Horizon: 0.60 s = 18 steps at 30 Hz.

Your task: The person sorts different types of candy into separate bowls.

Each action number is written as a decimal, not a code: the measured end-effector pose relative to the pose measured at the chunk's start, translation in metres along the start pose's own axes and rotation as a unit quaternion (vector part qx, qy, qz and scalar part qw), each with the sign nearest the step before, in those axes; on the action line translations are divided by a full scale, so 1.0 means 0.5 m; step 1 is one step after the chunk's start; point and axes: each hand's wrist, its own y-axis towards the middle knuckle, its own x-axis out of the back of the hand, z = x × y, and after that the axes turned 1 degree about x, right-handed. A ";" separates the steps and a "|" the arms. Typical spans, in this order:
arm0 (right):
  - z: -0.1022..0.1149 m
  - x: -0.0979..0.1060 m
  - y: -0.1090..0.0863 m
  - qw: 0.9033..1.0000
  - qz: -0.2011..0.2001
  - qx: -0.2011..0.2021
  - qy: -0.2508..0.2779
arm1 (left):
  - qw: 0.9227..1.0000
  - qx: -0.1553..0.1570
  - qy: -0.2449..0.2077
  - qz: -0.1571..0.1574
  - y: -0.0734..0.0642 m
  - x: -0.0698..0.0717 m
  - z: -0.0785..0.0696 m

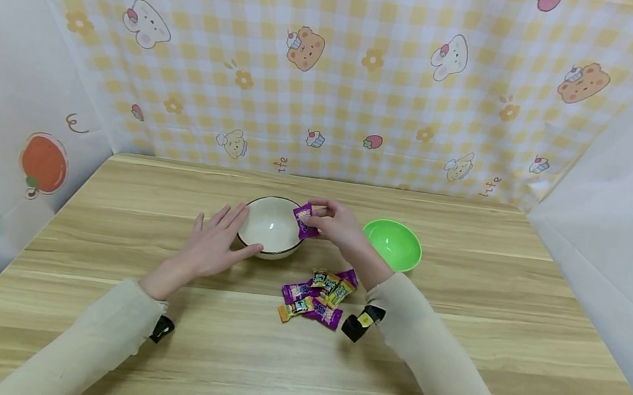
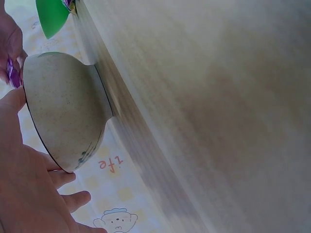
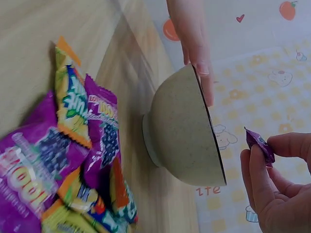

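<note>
A cream bowl [image 1: 272, 222] with a dark rim stands toward the back of the table. My left hand [image 1: 213, 242] rests at its left rim, fingers spread and straight, thumb along the near edge. Over the bowl's right rim, my right hand [image 1: 342, 227] pinches a purple candy packet [image 1: 305, 221] between thumb and fingers. In the right wrist view that purple packet [image 3: 260, 145] is held above the bowl's mouth [image 3: 181, 127]. Nearer to me lies a pile of purple and yellow candy packets [image 1: 320, 295], with grapes printed on the purple ones.
A green bowl [image 1: 393, 245] stands right of the cream one, partly behind the right forearm. The wooden table [image 1: 247, 362] ends at a checked cloth [image 1: 334, 106] at the back. Black wrist cameras hang under both sleeves, the right one [image 1: 361, 323] close beside the pile.
</note>
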 end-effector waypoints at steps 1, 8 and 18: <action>0.001 -0.004 0.004 1.000 0.002 0.001 0.008 | 1.000 0.000 -0.001 0.000 0.000 0.000 0.000; 0.003 -0.027 0.015 0.998 0.032 0.015 0.047 | 1.000 0.000 -0.002 0.002 -0.001 -0.003 -0.001; -0.008 0.004 -0.009 0.996 0.060 0.061 0.016 | 1.000 0.000 -0.003 0.002 0.000 -0.002 0.002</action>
